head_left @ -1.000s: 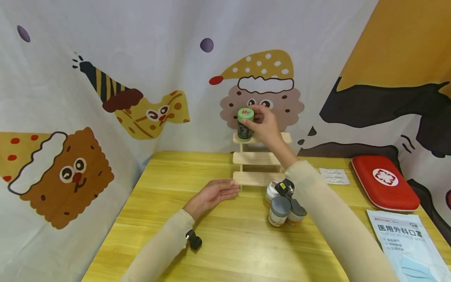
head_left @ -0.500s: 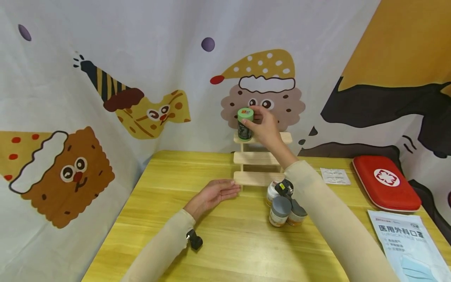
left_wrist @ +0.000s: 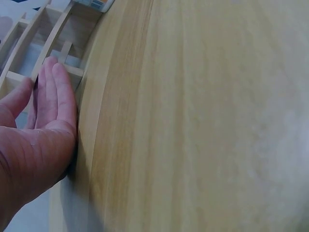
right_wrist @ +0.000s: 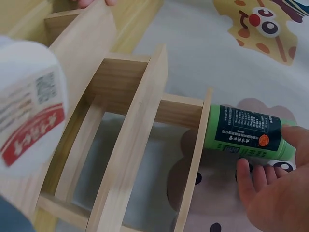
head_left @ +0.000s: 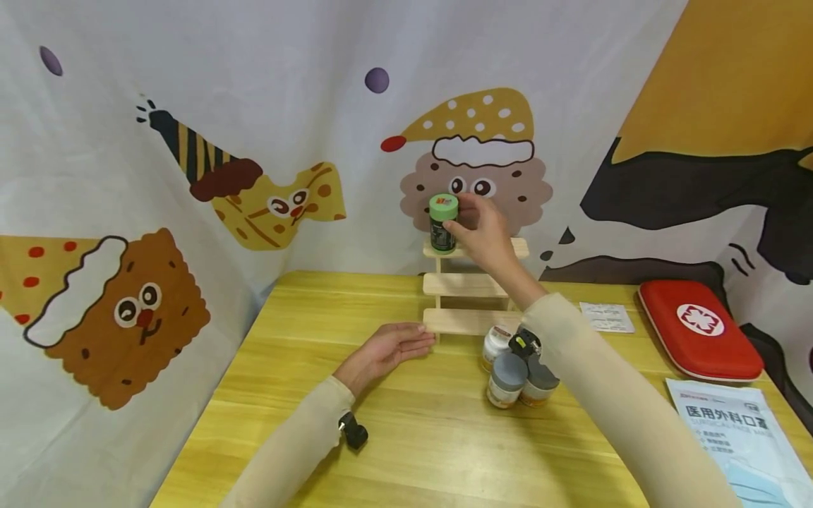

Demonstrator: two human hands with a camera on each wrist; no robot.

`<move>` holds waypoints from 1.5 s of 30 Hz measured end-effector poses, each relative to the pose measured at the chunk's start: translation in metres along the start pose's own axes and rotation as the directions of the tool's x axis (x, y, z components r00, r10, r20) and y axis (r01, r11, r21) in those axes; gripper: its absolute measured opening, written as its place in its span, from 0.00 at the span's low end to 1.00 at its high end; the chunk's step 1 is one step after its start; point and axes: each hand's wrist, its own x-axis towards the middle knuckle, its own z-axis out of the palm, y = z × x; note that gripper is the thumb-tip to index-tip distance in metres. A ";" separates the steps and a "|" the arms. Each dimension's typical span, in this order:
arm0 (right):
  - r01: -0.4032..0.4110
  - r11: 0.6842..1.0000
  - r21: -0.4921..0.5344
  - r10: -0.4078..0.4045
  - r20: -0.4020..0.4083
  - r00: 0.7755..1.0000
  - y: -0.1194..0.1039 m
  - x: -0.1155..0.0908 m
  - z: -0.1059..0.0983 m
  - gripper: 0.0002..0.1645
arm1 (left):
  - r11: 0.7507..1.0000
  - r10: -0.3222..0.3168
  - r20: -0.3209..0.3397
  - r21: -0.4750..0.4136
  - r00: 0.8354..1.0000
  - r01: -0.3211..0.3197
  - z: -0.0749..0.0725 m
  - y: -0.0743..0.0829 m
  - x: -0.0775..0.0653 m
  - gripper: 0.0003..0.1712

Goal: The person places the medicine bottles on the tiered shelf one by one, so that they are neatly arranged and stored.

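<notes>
On the top tier of a small wooden step rack (head_left: 466, 321) stands an upright dark bottle with a green lid (head_left: 443, 235). My right hand (head_left: 485, 229) is at the bottle's right side. In the right wrist view its thumb overlaps the lid end of the green bottle (right_wrist: 244, 130), while the fingertips (right_wrist: 244, 166) lie slightly off its side, loosely bent. My left hand (head_left: 390, 349) rests on the table with straight fingers, the tips at the left end of the rack's lowest tier. The left wrist view shows those fingers (left_wrist: 48, 96) against the rack's side.
A white bottle (head_left: 495, 344) and two grey-lidded jars (head_left: 508, 374) cluster before the rack's right end, under my right forearm. Further right lie a blister pack (head_left: 606, 317), a red first-aid case (head_left: 701, 331) and a face mask packet (head_left: 730, 430). A printed curtain hangs behind.
My right thumb has drawn back from the front of the bottle to its right edge, and the hand has shifted slightly right. The bottle and my left hand stay in place.
</notes>
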 end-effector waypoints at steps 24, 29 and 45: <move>0.072 0.995 0.067 -0.070 -0.031 0.997 0.005 -0.058 -0.058 0.33 | 1.000 0.013 0.007 0.006 1.000 -0.013 -0.001 -0.002 0.001 0.25; 0.068 0.997 0.044 -0.066 -0.049 0.997 0.010 -0.075 -0.074 0.31 | 1.000 0.013 0.007 -0.006 1.000 -0.013 -0.001 -0.002 0.002 0.24; 0.090 0.996 -0.009 -0.090 -0.066 0.994 0.035 -0.136 -0.106 0.28 | 1.000 0.001 0.017 -0.005 1.000 -0.001 -0.001 0.000 0.001 0.25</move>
